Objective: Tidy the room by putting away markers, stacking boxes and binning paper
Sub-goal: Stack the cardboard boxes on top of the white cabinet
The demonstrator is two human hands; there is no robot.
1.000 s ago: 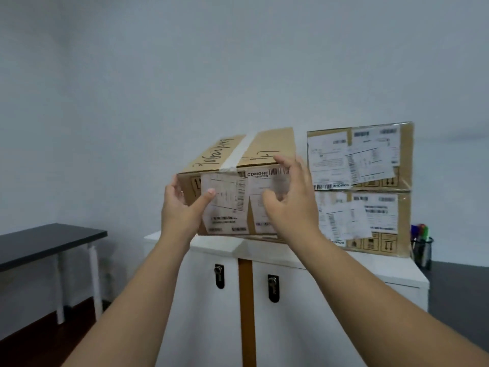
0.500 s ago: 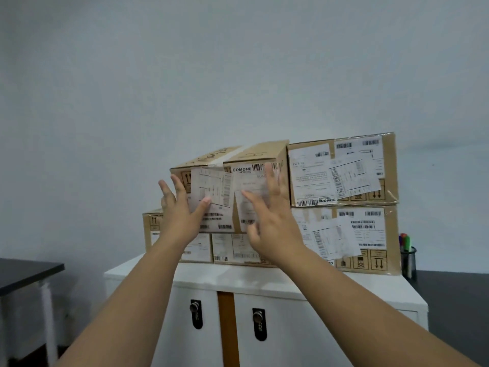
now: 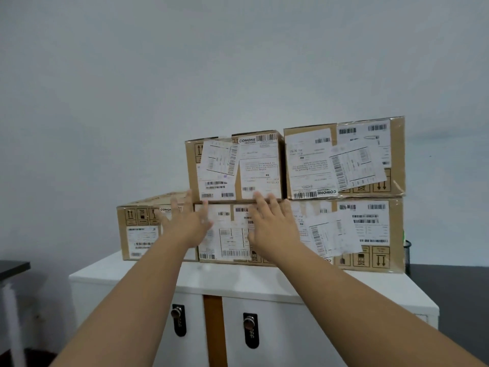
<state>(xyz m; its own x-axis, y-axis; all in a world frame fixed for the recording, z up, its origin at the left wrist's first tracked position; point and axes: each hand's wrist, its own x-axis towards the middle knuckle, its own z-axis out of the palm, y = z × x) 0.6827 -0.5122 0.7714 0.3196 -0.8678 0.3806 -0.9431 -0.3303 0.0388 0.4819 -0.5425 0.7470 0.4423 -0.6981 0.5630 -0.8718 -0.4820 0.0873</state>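
Observation:
Several labelled cardboard boxes stand stacked on a white cabinet (image 3: pixel 238 282). The small upper box (image 3: pixel 235 165) rests on a lower middle box (image 3: pixel 232 242), beside the upper right box (image 3: pixel 344 157), which sits on the lower right box (image 3: pixel 370 234). A single box (image 3: pixel 140 229) stands at the left. My left hand (image 3: pixel 185 221) and my right hand (image 3: pixel 272 223) are spread flat in front of the lower boxes, just below the small upper box, holding nothing. A black mesh pen cup (image 3: pixel 407 255) peeks out behind the stack at right.
The cabinet has two doors with locks (image 3: pixel 250 327) and a brown strip between them. A dark table (image 3: pixel 13 266) with white legs is at the left edge. A dark surface (image 3: pixel 449 287) lies to the right. A plain wall is behind.
The small box I held in both hands now sits on the lower middle box against the upper right box. Both hands have let go and dropped lower, fingers spread.

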